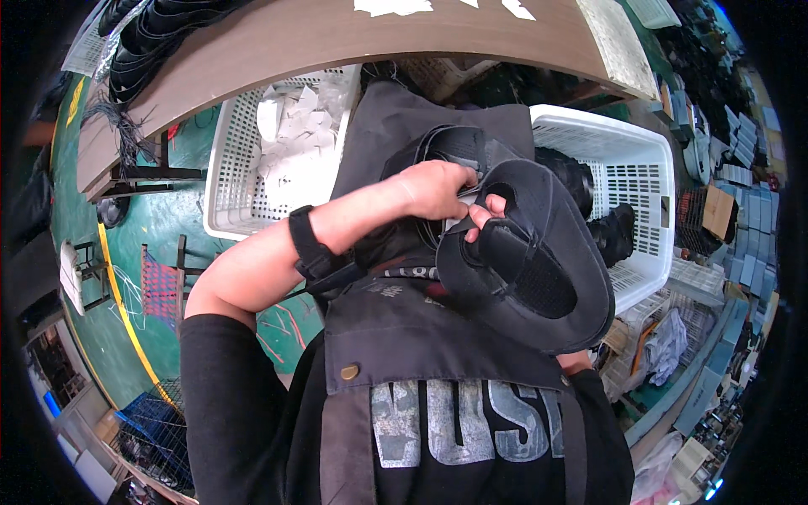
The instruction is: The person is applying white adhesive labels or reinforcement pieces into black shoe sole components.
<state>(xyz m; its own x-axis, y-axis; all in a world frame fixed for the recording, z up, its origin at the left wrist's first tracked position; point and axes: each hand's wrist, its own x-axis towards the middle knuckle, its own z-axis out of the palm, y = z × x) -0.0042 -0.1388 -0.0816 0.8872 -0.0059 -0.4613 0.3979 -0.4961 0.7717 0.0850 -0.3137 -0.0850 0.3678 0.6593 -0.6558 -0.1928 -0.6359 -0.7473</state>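
Note:
A black shoe upper point(581, 261) with a wide flat edge is held up over my lap, tilted, its opening facing me. My right hand point(486, 217) grips it at the edge; only some fingertips show, and the rest of the hand is hidden behind the upper. My left hand point(433, 189) is closed beside those fingertips, thumb and fingers pinched together. What it pinches is too small to make out. Behind my left hand, more black shoe material point(454, 143) with a grey lining rests on my dark apron point(387, 126).
A white basket point(220, 177) of pale scraps stands on the left. On the right, another white basket point(656, 168) holds black shoes point(614, 231). A brown table point(337, 42) spans the far side, with stacked black pieces point(151, 42) at its left end.

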